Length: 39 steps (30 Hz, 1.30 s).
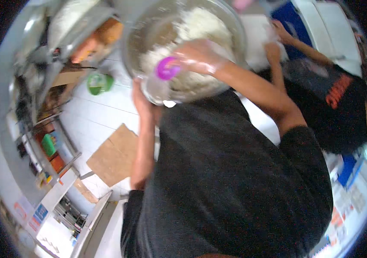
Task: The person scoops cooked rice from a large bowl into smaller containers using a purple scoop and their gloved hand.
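Note:
A large metal bowl (131, 66) in front of me holds a loose, white, crumbly food (202, 27). My right hand (198, 56), in a clear plastic glove, is over the bowl, its fingers closed on a round purple plastic item (167, 68); blur hides whether it is a lid or a scoop. Just below that item, by the bowl's near left rim, is a translucent container (154, 86). My left hand (140, 95) is bare and grips the container's outer side; part of the hand is hidden behind it.
To the right, a co-worker's hands (275, 42) are at a white bag (257, 35). A green container (99, 84) and a flat piece of cardboard (114, 154) lie on the white tiled floor (106, 106). Metal shelving (70, 145) runs along the left.

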Each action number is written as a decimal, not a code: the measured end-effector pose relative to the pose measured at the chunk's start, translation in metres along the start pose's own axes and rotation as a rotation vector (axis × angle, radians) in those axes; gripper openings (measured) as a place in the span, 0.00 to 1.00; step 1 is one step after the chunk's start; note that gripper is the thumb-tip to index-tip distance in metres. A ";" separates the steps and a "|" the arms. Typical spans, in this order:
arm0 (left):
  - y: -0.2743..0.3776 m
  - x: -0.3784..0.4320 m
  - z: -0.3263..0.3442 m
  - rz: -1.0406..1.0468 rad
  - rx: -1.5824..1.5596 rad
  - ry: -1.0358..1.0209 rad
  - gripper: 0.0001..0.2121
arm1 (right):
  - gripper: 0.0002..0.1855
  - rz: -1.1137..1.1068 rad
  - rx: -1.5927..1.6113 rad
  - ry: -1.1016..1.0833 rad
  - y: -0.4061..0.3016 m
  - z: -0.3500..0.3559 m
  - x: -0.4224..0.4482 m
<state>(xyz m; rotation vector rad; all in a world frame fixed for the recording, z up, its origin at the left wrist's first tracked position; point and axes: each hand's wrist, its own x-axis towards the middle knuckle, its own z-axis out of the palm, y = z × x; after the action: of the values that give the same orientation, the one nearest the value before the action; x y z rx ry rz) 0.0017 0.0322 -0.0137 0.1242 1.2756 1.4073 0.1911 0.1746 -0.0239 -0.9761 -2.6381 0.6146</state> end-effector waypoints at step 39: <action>0.002 -0.019 -0.075 0.589 0.617 0.311 0.12 | 0.33 0.259 2.662 0.871 0.072 -0.019 -0.173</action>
<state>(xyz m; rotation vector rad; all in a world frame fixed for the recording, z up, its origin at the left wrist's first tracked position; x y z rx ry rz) -0.0461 -0.0268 -0.0312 0.7767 2.0177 1.5001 0.3662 0.1147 -0.0575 -0.1856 0.2778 1.8405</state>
